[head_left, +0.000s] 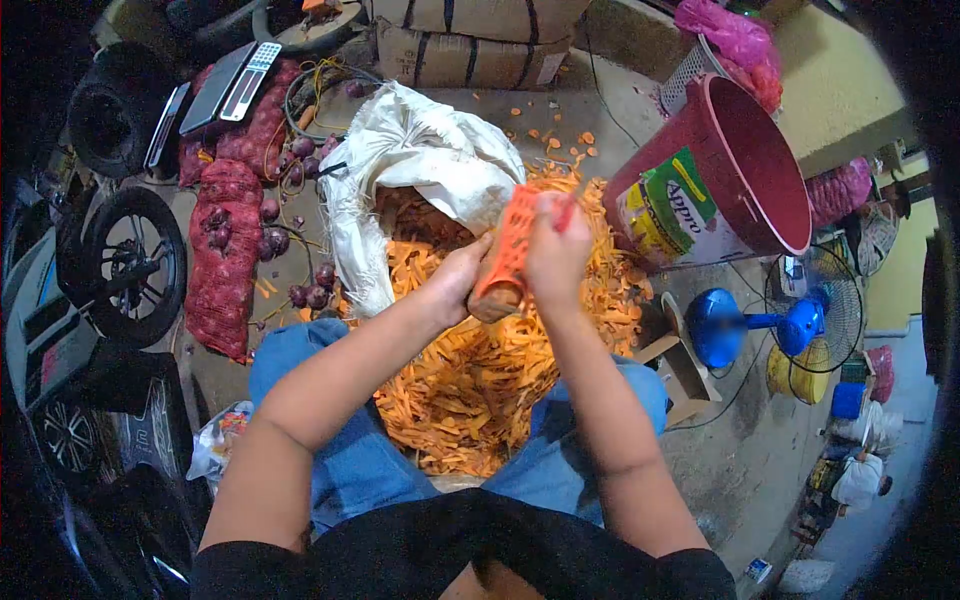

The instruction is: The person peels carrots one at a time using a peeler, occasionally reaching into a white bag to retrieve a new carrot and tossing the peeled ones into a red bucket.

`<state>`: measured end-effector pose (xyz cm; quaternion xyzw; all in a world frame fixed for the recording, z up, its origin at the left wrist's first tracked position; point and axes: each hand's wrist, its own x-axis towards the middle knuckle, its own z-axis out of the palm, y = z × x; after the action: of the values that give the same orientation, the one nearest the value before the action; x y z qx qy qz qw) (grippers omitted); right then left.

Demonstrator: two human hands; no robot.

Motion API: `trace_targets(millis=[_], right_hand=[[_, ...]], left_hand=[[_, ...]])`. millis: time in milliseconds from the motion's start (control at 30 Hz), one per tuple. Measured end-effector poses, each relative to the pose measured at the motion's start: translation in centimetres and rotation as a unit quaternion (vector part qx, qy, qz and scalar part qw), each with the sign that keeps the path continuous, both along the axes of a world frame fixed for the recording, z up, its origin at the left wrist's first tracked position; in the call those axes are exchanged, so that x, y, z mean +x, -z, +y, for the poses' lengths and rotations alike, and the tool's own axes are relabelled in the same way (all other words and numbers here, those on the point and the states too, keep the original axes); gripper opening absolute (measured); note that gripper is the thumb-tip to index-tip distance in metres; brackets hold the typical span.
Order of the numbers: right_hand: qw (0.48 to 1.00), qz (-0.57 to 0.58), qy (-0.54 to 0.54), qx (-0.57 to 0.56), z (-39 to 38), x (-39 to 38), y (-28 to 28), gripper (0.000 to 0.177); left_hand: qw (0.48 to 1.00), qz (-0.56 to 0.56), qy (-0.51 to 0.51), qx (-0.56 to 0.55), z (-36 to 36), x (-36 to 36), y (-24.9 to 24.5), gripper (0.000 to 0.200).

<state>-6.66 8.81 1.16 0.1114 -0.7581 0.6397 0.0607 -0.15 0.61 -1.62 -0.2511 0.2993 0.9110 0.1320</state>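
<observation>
My left hand (462,278) is closed round a thick carrot (495,298), brown-skinned at its near end. Along its upper side runs a bright orange strip with dark patches, blurred in places. My right hand (557,255) is closed on a small red tool, perhaps a peeler (565,214), right beside the carrot; its blade is hidden. Below both hands, a big heap of orange carrot peelings (470,390) lies between my knees. A white woven sack (360,235) gapes open behind the heap, with brownish carrots or peelings inside.
A large red bucket (735,150) leans at the right, near a blue fan (800,325) and an open cardboard box (685,375). Red net sacks of onions (225,280), a scale (232,88) and a motorbike wheel (130,265) stand left. Another person (860,483) is far right.
</observation>
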Motion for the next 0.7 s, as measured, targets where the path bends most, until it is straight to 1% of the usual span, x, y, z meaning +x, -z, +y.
trace_targets(millis=[33, 67, 100, 133, 167, 200, 267, 300, 333, 367, 400, 433, 467, 500, 533, 600, 633, 667, 700], right_hand=[[0.999, 0.032, -0.018, 0.038, -0.2, 0.7, -0.3, 0.02], [0.994, 0.063, -0.035, 0.076, -0.3, 1.0, -0.5, 0.018], [0.989, 0.079, -0.017, 0.122, 0.0, 0.4, 0.0, 0.019], [0.989, 0.079, -0.017, 0.122, 0.3, -0.3, 0.0, 0.019], [0.987, 0.091, 0.042, 0.128, 0.7, -1.4, 0.0, 0.02], [0.981, 0.104, 0.1, 0.133, 1.3, -2.9, -0.1, 0.02], [0.986, 0.032, 0.163, -0.029, 4.4, -9.2, 4.5, 0.021], [0.976, -0.005, 0.215, 0.026, 5.4, -9.5, 3.5, 0.021], [0.96, -0.041, 0.265, 0.079, 6.3, -9.7, 2.4, 0.021], [0.974, -0.045, 0.22, -0.036, 7.0, -10.7, 3.7, 0.021], [0.974, -0.044, 0.22, -0.037, 6.9, -10.9, 4.3, 0.021], [0.976, -0.047, 0.186, -0.104, 5.6, -9.5, 3.2, 0.019], [0.973, -0.052, 0.15, -0.17, 4.2, -7.9, 2.0, 0.018], [0.987, -0.053, 0.105, -0.105, 2.8, -5.2, -0.6, 0.017], [0.996, -0.052, 0.061, -0.041, 1.6, -2.6, -2.3, 0.017], [1.0, -0.008, -0.013, 0.006, 0.4, -0.3, -0.7, 0.017], [1.0, -0.008, -0.013, 0.006, 0.1, 0.3, -0.6, 0.017], [0.999, 0.012, -0.018, 0.036, -0.2, 0.7, -0.5, 0.018], [0.997, 0.032, -0.023, 0.067, -0.2, 0.8, -0.3, 0.019]], left_hand=[[0.999, 0.003, -0.029, -0.016, 0.2, -0.1, -0.2, 0.037], [0.999, 0.003, -0.029, -0.016, 0.1, 0.1, 0.2, 0.037], [0.999, 0.006, 0.009, -0.036, -0.1, 0.2, 0.8, 0.036], [0.997, 0.01, 0.048, -0.056, -0.2, 0.3, 1.2, 0.036], [0.979, 0.083, 0.09, -0.163, 0.2, 0.3, -0.8, 0.034], [0.979, 0.084, 0.092, -0.163, 0.5, 0.6, -1.6, 0.034], [0.981, 0.019, 0.128, -0.147, 1.4, 1.7, -2.2, 0.033], [0.976, 0.054, 0.137, -0.158, 1.4, 1.9, -1.7, 0.034], [0.976, 0.054, 0.139, -0.158, 1.3, 1.9, -2.2, 0.034], [0.984, 0.012, 0.134, -0.117, 1.1, 1.8, -3.2, 0.033], [0.989, -0.03, 0.127, -0.075, 0.7, 1.6, -3.8, 0.032], [0.989, -0.028, 0.125, -0.075, 0.3, 1.3, -3.4, 0.032], [0.994, -0.037, 0.086, -0.053, -0.1, 1.0, -2.5, 0.033], [0.997, -0.046, 0.047, -0.031, -0.4, 0.7, -1.6, 0.033], [0.997, -0.046, 0.046, -0.031, -0.5, 0.4, -1.0, 0.033], [1.0, -0.009, -0.02, -0.007, -0.4, -0.2, -0.1, 0.035], [0.999, 0.006, -0.031, -0.01, -0.4, -0.1, -0.1, 0.037], [0.999, 0.006, -0.031, -0.011, -0.3, 0.0, -0.1, 0.037], [0.999, 0.006, -0.023, -0.046, 0.0, 0.2, -0.3, 0.037]])
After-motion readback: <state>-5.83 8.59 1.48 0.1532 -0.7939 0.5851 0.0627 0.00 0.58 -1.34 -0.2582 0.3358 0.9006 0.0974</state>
